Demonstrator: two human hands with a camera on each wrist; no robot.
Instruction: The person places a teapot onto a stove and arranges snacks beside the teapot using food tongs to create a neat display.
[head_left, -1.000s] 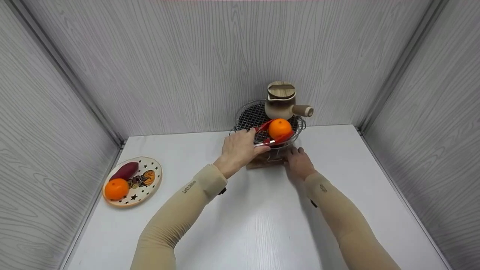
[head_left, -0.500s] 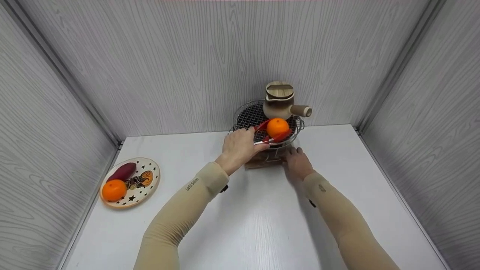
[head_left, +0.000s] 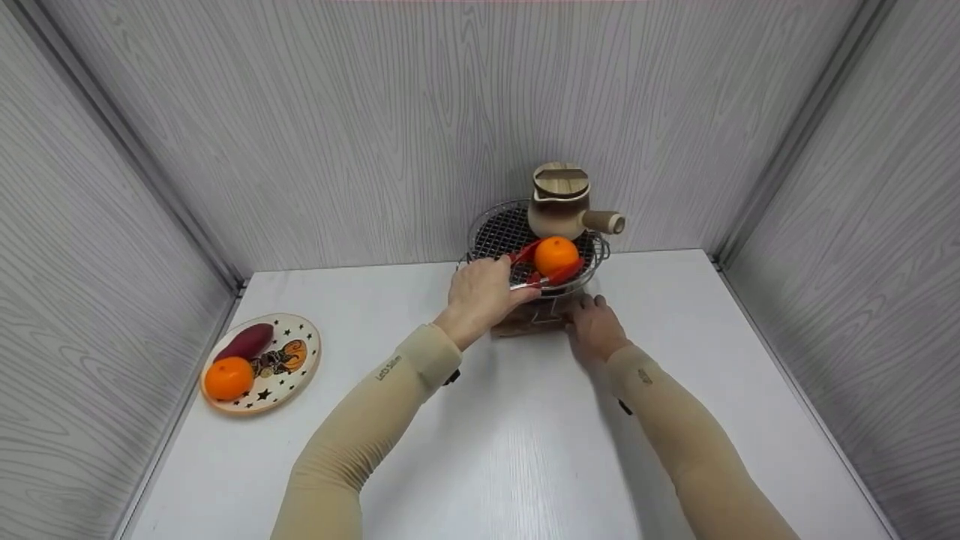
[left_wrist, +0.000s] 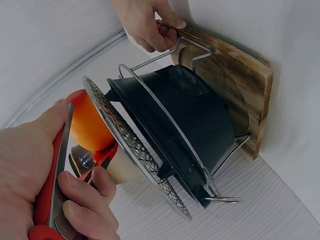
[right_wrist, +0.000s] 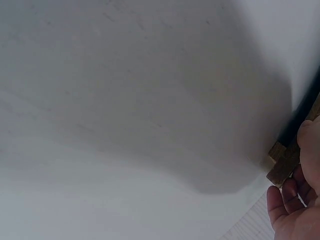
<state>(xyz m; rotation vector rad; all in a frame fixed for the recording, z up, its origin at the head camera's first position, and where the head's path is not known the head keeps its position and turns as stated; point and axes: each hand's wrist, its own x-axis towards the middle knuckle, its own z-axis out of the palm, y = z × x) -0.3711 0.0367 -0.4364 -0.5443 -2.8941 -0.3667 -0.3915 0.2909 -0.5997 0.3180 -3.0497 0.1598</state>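
My left hand (head_left: 484, 296) grips a pair of red-and-silver tongs (left_wrist: 52, 187). Between the red tong tips (head_left: 568, 271) sits an orange (head_left: 556, 256), at the front of a round wire grill mesh (head_left: 499, 235). Behind it on the mesh stands a lidded clay pot (head_left: 556, 219), its side handle pointing right. Below the mesh, the left wrist view shows a black stove bowl (left_wrist: 185, 120) in a wire frame on a wooden board (left_wrist: 257, 100). My right hand (head_left: 598, 330) holds the board's edge, thumb on top and fingers beneath.
A star-patterned plate (head_left: 294, 381) lies at the left of the white table (head_left: 517, 450). On it are a second orange (head_left: 229, 378) and a dark red sweet potato (head_left: 249, 342). Grey wood-grain panels (head_left: 360, 135) stand behind and at both sides, close behind the pot.
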